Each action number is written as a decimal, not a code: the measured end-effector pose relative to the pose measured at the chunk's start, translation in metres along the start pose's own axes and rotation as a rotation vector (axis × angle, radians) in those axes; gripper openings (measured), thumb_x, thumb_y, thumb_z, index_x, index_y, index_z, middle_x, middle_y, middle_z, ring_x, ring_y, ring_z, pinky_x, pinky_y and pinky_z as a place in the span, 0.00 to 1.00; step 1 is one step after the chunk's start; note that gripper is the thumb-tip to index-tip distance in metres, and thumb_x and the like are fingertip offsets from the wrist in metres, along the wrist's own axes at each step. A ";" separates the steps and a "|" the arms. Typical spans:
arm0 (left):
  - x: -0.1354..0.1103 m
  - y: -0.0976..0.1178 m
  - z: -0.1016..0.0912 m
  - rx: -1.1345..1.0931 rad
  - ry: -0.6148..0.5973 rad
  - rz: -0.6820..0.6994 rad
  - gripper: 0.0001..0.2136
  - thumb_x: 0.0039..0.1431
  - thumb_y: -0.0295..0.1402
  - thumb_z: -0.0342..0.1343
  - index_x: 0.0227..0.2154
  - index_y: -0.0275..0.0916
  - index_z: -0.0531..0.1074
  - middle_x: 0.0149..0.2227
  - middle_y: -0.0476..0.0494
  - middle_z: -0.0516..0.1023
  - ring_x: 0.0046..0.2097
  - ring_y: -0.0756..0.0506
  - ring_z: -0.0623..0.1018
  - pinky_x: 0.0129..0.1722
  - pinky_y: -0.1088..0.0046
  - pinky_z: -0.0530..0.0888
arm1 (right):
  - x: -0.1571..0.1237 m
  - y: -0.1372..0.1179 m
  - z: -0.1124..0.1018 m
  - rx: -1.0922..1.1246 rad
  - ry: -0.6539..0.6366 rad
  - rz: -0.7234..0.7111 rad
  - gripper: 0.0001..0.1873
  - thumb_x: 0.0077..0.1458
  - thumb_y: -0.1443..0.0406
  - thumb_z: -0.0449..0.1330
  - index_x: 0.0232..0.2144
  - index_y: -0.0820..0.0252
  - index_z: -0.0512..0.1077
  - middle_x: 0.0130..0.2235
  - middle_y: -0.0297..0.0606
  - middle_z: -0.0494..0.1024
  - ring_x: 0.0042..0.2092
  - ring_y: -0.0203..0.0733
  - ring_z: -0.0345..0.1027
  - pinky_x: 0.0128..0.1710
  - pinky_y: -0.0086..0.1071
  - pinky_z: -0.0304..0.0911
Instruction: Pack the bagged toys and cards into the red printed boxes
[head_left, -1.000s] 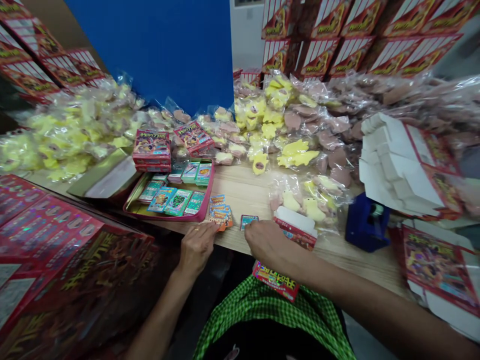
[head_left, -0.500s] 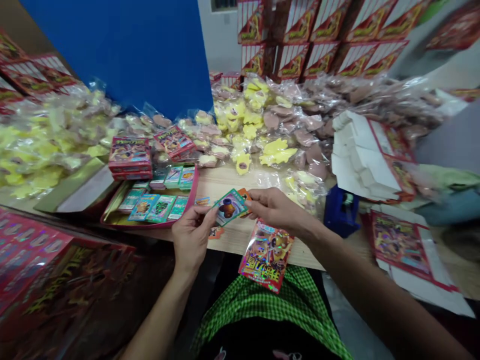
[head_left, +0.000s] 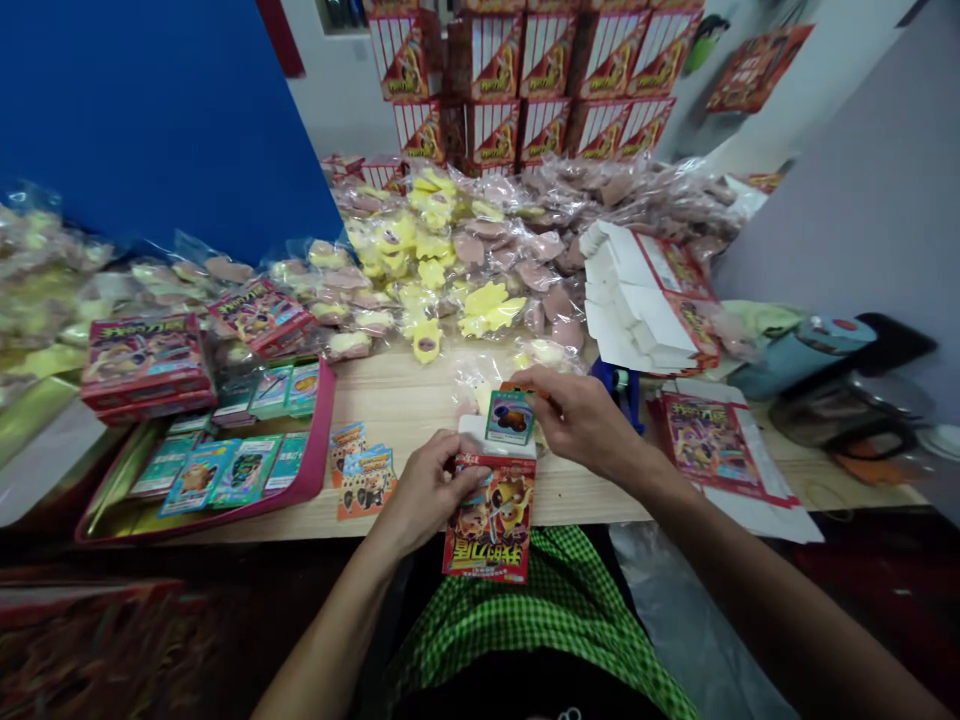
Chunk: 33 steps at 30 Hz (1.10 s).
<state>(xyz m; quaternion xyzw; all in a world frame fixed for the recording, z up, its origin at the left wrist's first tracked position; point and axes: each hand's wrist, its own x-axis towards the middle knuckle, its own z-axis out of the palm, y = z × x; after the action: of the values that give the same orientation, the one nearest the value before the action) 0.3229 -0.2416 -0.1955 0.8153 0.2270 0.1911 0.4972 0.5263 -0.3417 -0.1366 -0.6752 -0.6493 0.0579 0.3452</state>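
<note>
My left hand [head_left: 429, 492] grips a red printed box [head_left: 491, 525] at its upper left side. The box stands at the table's front edge above my lap, its white top flap [head_left: 471, 432] raised. Between the fingers of my right hand [head_left: 581, 412] is a green-bordered card [head_left: 510, 416], with an orange edge showing behind it. The card's lower end is at the box's top opening; how deep it goes in I cannot tell. Left of my hands, several orange-and-blue cards [head_left: 364, 480] lie on the table. Further left, a pink-rimmed tin [head_left: 324, 440] holds stacks of green cards.
Red boxes [head_left: 150, 360] rest on the tin's back edge. Bagged yellow and pink pieces [head_left: 431, 270] heap along the back. On the right are unfolded white cartons [head_left: 637, 300], a blue tape dispenser [head_left: 619, 390], a flat printed box [head_left: 709, 440] and a glass pot [head_left: 832, 405].
My left hand has let go of the cards and taken hold of the red box. My right hand has brought the cards to its opening. The view has turned right.
</note>
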 end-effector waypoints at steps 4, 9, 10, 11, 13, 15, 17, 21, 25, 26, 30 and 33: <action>-0.012 0.031 -0.015 0.006 0.104 0.084 0.06 0.62 0.34 0.60 0.30 0.41 0.75 0.35 0.46 0.74 0.40 0.44 0.75 0.42 0.68 0.73 | -0.008 -0.025 0.000 -0.038 0.022 -0.168 0.14 0.60 0.74 0.50 0.45 0.62 0.69 0.38 0.41 0.77 0.37 0.43 0.70 0.38 0.35 0.64; -0.015 0.050 -0.028 0.199 0.323 0.327 0.03 0.63 0.29 0.60 0.33 0.42 0.77 0.35 0.47 0.76 0.41 0.45 0.76 0.41 0.71 0.74 | -0.013 -0.043 -0.012 -0.288 -0.094 -0.380 0.09 0.65 0.67 0.52 0.37 0.61 0.72 0.41 0.45 0.75 0.44 0.51 0.65 0.47 0.47 0.58; -0.015 0.048 -0.028 0.230 0.353 0.368 0.04 0.63 0.28 0.60 0.34 0.43 0.76 0.35 0.47 0.76 0.40 0.46 0.76 0.39 0.72 0.74 | -0.016 -0.042 -0.013 -0.275 -0.054 -0.385 0.08 0.66 0.66 0.53 0.41 0.61 0.72 0.45 0.47 0.75 0.48 0.53 0.65 0.50 0.49 0.57; -0.016 0.044 -0.026 0.252 0.380 0.397 0.04 0.63 0.26 0.60 0.34 0.43 0.76 0.34 0.48 0.76 0.40 0.47 0.77 0.39 0.73 0.74 | -0.021 -0.041 -0.012 -0.240 0.022 -0.376 0.09 0.66 0.66 0.54 0.45 0.61 0.72 0.49 0.47 0.74 0.51 0.54 0.65 0.51 0.50 0.57; -0.018 0.031 -0.019 0.241 0.449 0.421 0.06 0.64 0.25 0.59 0.38 0.44 0.75 0.36 0.48 0.78 0.41 0.47 0.78 0.42 0.72 0.75 | -0.032 -0.034 -0.005 -0.123 0.196 -0.313 0.13 0.66 0.69 0.53 0.51 0.60 0.68 0.51 0.47 0.72 0.54 0.53 0.65 0.54 0.49 0.59; -0.023 0.015 -0.008 0.124 0.538 0.411 0.13 0.63 0.25 0.60 0.48 0.45 0.71 0.44 0.46 0.79 0.46 0.46 0.80 0.47 0.69 0.77 | -0.043 -0.026 0.009 -0.001 0.282 -0.235 0.16 0.65 0.72 0.51 0.54 0.60 0.64 0.51 0.47 0.72 0.56 0.51 0.66 0.55 0.48 0.61; -0.027 0.001 0.002 -0.017 0.596 0.382 0.20 0.64 0.24 0.59 0.56 0.45 0.64 0.53 0.40 0.77 0.53 0.43 0.80 0.52 0.64 0.78 | -0.050 -0.020 0.025 0.072 0.263 -0.211 0.17 0.65 0.73 0.51 0.55 0.59 0.63 0.51 0.47 0.71 0.57 0.51 0.66 0.55 0.46 0.65; -0.036 -0.008 0.008 0.091 0.546 0.446 0.16 0.66 0.23 0.56 0.54 0.43 0.69 0.59 0.37 0.76 0.61 0.41 0.77 0.58 0.61 0.75 | -0.045 -0.017 0.044 0.086 0.277 -0.276 0.16 0.65 0.76 0.49 0.49 0.58 0.68 0.49 0.46 0.72 0.54 0.47 0.70 0.50 0.40 0.70; -0.040 0.000 0.004 0.093 0.568 0.452 0.10 0.69 0.24 0.52 0.45 0.42 0.76 0.48 0.41 0.82 0.54 0.44 0.80 0.53 0.67 0.76 | -0.039 -0.017 0.041 0.077 0.196 -0.362 0.16 0.64 0.77 0.50 0.48 0.59 0.71 0.44 0.44 0.75 0.56 0.48 0.69 0.53 0.39 0.70; -0.040 0.002 0.004 0.027 0.585 0.409 0.10 0.69 0.25 0.52 0.46 0.42 0.76 0.45 0.43 0.81 0.51 0.45 0.80 0.50 0.70 0.76 | -0.039 -0.016 0.040 0.083 0.167 -0.364 0.17 0.64 0.77 0.51 0.49 0.58 0.71 0.44 0.43 0.76 0.56 0.48 0.70 0.54 0.39 0.70; -0.040 0.006 0.005 -0.290 0.583 0.286 0.17 0.69 0.30 0.54 0.58 0.45 0.68 0.42 0.45 0.78 0.40 0.49 0.78 0.39 0.75 0.74 | -0.047 -0.010 0.041 0.142 0.222 -0.260 0.26 0.64 0.74 0.55 0.63 0.56 0.61 0.50 0.43 0.76 0.47 0.45 0.75 0.49 0.38 0.73; -0.040 0.003 0.003 -0.312 0.468 0.350 0.10 0.71 0.34 0.52 0.50 0.43 0.76 0.44 0.42 0.77 0.46 0.46 0.77 0.47 0.70 0.73 | -0.047 -0.009 0.039 0.099 0.214 -0.316 0.24 0.65 0.75 0.54 0.60 0.57 0.63 0.51 0.44 0.76 0.47 0.43 0.75 0.49 0.35 0.73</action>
<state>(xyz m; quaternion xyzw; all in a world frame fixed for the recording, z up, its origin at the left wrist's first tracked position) 0.2917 -0.2675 -0.1977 0.6901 0.1595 0.4881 0.5100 0.4911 -0.3708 -0.1785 -0.5495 -0.7032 -0.0372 0.4497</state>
